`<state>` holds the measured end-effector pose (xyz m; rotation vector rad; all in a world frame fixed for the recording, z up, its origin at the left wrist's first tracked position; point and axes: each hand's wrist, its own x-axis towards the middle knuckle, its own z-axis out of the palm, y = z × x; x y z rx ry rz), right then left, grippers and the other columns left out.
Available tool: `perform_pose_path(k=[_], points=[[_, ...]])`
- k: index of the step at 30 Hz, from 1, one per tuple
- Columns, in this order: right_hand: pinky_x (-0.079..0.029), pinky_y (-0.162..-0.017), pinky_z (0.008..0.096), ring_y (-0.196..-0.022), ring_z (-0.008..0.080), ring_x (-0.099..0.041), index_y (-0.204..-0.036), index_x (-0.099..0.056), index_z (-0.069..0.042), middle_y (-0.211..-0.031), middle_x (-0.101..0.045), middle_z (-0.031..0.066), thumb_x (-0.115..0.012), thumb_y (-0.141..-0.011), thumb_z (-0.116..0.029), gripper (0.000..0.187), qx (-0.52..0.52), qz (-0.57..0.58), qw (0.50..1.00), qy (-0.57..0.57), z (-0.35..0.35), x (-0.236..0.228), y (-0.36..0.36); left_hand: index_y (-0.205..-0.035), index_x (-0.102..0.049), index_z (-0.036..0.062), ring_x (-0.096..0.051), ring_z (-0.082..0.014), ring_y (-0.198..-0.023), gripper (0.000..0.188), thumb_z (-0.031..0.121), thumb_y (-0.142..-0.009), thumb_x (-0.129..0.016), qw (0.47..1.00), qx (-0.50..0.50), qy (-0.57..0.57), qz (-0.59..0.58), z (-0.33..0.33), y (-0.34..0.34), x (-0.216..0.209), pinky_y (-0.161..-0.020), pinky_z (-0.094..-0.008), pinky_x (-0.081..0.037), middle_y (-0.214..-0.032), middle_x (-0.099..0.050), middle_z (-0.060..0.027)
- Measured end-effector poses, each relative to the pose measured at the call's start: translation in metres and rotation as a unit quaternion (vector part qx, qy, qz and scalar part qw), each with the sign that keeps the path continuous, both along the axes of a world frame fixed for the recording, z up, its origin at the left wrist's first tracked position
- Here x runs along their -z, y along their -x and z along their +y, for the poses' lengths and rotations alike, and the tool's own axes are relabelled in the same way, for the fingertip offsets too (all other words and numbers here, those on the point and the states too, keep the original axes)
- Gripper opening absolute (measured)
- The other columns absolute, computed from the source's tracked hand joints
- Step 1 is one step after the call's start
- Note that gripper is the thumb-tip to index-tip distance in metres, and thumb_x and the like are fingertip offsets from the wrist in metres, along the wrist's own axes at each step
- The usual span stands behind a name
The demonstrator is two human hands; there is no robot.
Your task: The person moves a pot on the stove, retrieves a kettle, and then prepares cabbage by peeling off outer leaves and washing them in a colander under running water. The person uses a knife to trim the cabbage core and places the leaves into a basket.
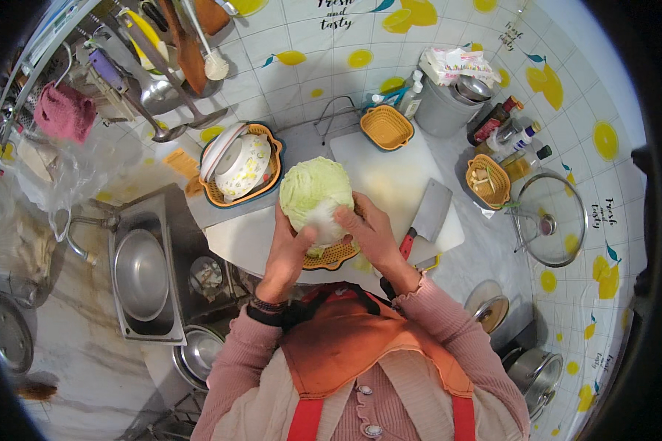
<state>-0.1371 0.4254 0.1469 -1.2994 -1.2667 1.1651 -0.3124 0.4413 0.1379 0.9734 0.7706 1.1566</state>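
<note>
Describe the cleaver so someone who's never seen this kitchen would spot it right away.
Find the white cutting board on the counter in front of the person. On its right part, to the right of the right hand holding the cabbage, lies the cleaver. Its broad grey metal blade and red-marked handle set it apart from the pale green cabbage.

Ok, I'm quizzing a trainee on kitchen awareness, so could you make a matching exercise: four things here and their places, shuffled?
1. cabbage
2. cleaver
3. patterned bowl
4. pink cloth

A. inside an orange basket
B. on the white cutting board
C. hanging at upper left
D. between left hand and right hand

Pairs: 1-D, 2-B, 3-A, 4-C
</note>
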Motion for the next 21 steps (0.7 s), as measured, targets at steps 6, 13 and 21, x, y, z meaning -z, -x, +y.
perform_pose_path(k=[6, 13, 21], points=[[-0.046, -0.058, 0.0359, -0.065, 0.0141, -0.06, -0.099, -0.061, 0.001, -0.073, -0.06, 0.0139, -0.057, -0.099, -0.048, 0.05, -0.163, -0.236, 0.956, 0.066, 0.004, 0.002, -0.003, -0.15, -0.034, 0.0077, -0.053, -0.0253, -0.128, 0.069, 0.034, -0.094, -0.064, 0.985, -0.055, 0.12, -0.114, 0.007, 0.011, 0.015, -0.106, -0.0425, -0.044, -0.142, -0.051, -0.0094], [-0.049, -0.065, 0.0284, -0.071, 0.0116, -0.06, -0.105, -0.068, -0.001, -0.081, -0.064, -0.003, -0.061, -0.099, -0.04, 0.039, -0.273, 0.159, 0.933, 0.174, 0.002, 0.019, 0.005, -0.145, -0.042, 0.0062, -0.054, -0.0274, -0.127, 0.064, 0.043, -0.096, -0.058, 0.985, -0.04, 0.122, -0.112, 0.006, 0.019, 0.025, -0.106, -0.0434, -0.044, -0.142, -0.053, -0.0112], [-0.049, -0.067, 0.0272, -0.075, 0.0078, -0.061, -0.107, -0.07, -0.005, -0.079, -0.065, -0.0002, -0.068, -0.095, -0.035, 0.032, -0.298, 0.071, 0.951, 0.053, -0.012, 0.001, 0.018, -0.145, -0.043, 0.009, -0.062, -0.0361, -0.108, 0.081, 0.068, -0.09, -0.051, 0.955, -0.004, 0.16, -0.251, 0.007, 0.019, 0.026, -0.087, -0.0479, -0.055, -0.135, -0.055, -0.0192]])
